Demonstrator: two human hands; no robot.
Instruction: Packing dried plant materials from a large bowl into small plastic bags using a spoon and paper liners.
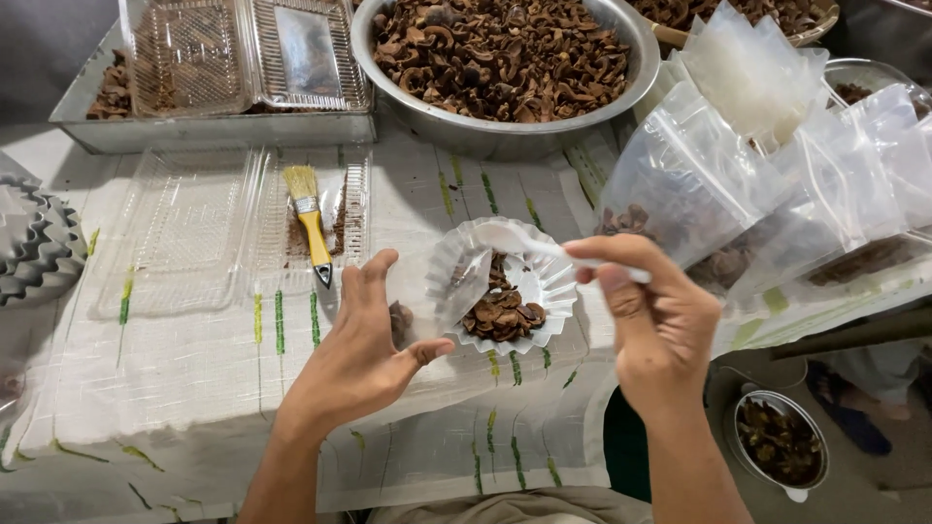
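my left hand point(364, 340) open, cupped beside fluted clear tray point(529, 281) | my right hand point(646, 311) pinching white spoon point(544, 247) over dried brown pieces point(503, 315)

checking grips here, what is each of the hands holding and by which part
Right hand pinches a white plastic spoon by its handle end. Left hand is open, holding nothing, beside the fluted plastic dish.

Large round steel bowl point(505, 121) heaped with brown dried pieces, far centre; yellow-handled paintbrush point(311, 221) lying on clear plastic clamshell tray point(194, 233); clear zip bags point(777, 165) piled right.
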